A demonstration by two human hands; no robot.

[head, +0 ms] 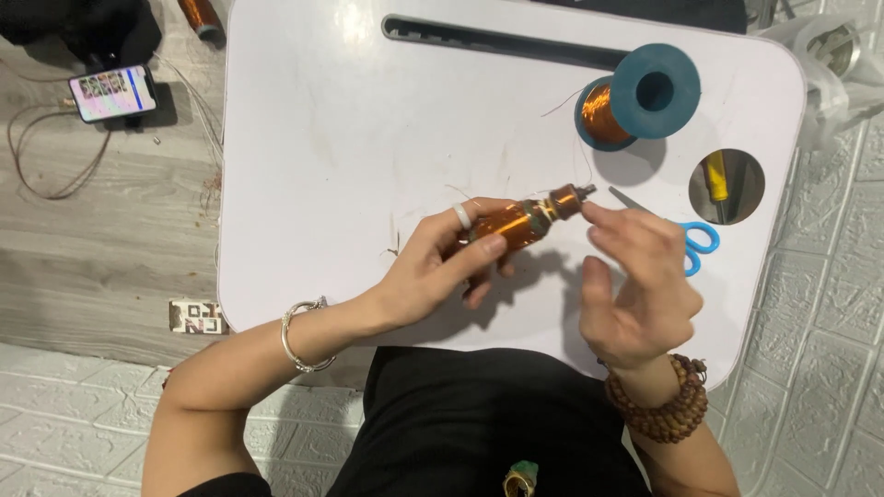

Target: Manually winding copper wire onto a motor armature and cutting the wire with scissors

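copper coil (516, 224) in left hand (433, 271), round tray hole (726, 186) holding yellow tool (716, 178)

Copper-orange coil (516, 224), teal spool (652, 92), blue-handled scissors (697, 245), seemingly white table (368, 138).

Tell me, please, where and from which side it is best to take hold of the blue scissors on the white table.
Probably by the blue handle loops, coming from the table's right edge. The scissors lie flat with the blades pointing left toward the right hand, which covers part of them. The loops are the exposed, blunt end; the cup hole sits just above them.
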